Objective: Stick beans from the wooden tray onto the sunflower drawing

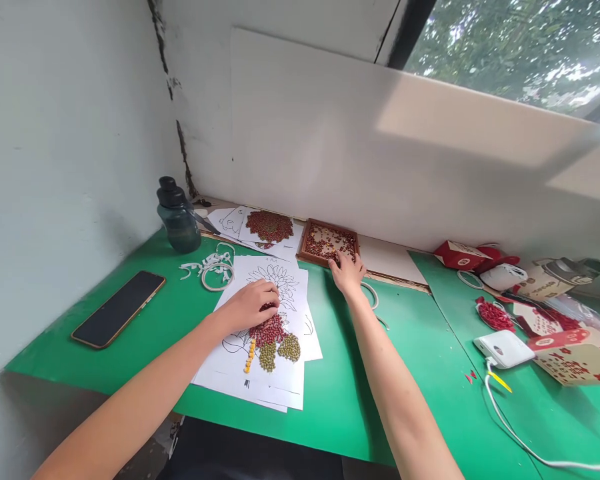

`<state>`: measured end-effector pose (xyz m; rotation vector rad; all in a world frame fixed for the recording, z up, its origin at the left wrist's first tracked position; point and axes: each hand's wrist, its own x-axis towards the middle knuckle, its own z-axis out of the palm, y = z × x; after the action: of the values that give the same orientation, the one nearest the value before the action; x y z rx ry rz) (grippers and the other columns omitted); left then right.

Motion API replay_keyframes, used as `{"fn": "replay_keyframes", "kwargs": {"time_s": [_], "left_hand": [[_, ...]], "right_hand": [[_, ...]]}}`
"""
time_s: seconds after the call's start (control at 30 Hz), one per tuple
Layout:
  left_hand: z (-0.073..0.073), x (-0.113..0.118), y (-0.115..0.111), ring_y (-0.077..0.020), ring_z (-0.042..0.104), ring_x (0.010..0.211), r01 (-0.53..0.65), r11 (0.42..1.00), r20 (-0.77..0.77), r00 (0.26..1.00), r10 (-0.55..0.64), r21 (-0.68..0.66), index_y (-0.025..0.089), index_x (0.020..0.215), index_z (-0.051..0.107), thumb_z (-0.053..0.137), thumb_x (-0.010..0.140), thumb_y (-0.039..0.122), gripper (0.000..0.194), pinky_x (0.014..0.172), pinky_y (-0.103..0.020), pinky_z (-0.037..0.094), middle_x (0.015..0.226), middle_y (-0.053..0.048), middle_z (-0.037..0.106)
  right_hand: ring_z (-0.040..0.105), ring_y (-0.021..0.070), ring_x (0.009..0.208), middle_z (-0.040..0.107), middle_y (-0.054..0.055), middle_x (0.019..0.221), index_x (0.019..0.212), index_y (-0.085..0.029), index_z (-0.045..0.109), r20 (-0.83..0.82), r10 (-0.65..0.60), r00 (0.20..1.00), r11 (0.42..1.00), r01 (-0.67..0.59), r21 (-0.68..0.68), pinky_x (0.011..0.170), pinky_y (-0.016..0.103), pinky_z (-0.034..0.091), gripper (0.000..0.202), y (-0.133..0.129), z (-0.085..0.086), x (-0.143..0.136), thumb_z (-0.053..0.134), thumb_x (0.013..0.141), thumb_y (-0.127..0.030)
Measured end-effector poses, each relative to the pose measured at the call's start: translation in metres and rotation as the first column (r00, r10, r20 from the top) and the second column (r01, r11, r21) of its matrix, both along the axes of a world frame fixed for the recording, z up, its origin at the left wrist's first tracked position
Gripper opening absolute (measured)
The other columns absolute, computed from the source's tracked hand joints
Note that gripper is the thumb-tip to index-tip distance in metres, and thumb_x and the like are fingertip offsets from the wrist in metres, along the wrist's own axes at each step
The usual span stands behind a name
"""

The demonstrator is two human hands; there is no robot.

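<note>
My left hand (254,307) rests over a printed flower drawing (285,393), its fingers curled at the middle of the bloom; what they hold, if anything, is hidden. Below it, red beans (269,331) fill part of the flower. Green beans (289,347) fill two leaf shapes, and a row of yellow kernels (250,356) forms the stem. My right hand (349,272) reaches over the near edge of a brown wooden tray (303,248). Its fingertips are bent together among loose red beans and a few yellow bits; anything pinched there is too small to make out.
A bean-covered flower picture (270,227) lies behind the drawing. On the left are a dark bottle (177,217), a phone (120,309) and white plastic rings and scraps (217,275). A white device (503,349) with a cable, red boxes (460,255) and a patterned carton (575,357) stand right.
</note>
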<state>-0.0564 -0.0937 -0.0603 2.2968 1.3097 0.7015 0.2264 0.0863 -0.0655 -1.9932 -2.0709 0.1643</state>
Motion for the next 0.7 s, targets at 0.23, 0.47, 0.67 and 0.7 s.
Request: {"fn": "replay_keyframes", "kwargs": {"time_s": [0.23,0.47,0.67,0.7], "left_hand": [[0.000,-0.001,0.001,-0.0259,0.063,0.114,-0.010,1.000,0.023,1.000,0.010,0.002,0.023,0.099,0.072,0.062,0.101,0.020,0.010,0.103,-0.045,0.051,0.114,-0.005,0.070],[-0.002,-0.002,0.001,-0.0258,0.063,0.114,-0.014,1.000,0.034,0.999,0.013,0.019,0.023,0.100,0.072,0.060,0.102,0.021,0.012,0.103,-0.045,0.051,0.113,-0.006,0.070],[-0.004,-0.003,0.002,-0.0253,0.062,0.115,-0.027,1.000,0.038,0.999,0.026,0.012,0.023,0.102,0.072,0.062,0.102,0.021,0.010,0.104,-0.045,0.051,0.115,-0.005,0.070],[-0.003,-0.003,0.002,-0.0252,0.062,0.114,-0.027,1.000,0.037,0.999,0.027,0.011,0.024,0.102,0.072,0.062,0.102,0.021,0.010,0.103,-0.045,0.051,0.114,-0.005,0.070]], "right_hand": [[0.013,0.0377,0.164,0.044,0.011,0.171,0.159,-0.018,0.052,0.035,0.018,0.999,0.999,-0.019,0.032,0.128,0.072,0.008,0.065,0.002,-0.009,-0.016,0.024,0.111,-0.051],[0.027,0.0375,0.156,0.046,0.018,0.165,0.152,-0.013,0.057,0.020,-0.026,0.999,0.993,0.023,0.120,0.128,0.069,0.011,0.068,-0.003,-0.014,-0.012,0.026,0.109,-0.054],[0.023,0.0377,0.159,0.052,0.019,0.162,0.170,-0.014,0.030,-0.041,-0.006,0.999,0.992,0.011,0.128,0.128,0.071,0.005,0.072,-0.007,-0.019,-0.013,0.028,0.108,-0.051],[0.021,0.0374,0.160,0.052,0.020,0.162,0.173,-0.014,0.022,-0.050,-0.010,0.999,0.991,0.016,0.129,0.128,0.071,0.004,0.075,-0.007,-0.019,-0.012,0.028,0.108,-0.051]]}}
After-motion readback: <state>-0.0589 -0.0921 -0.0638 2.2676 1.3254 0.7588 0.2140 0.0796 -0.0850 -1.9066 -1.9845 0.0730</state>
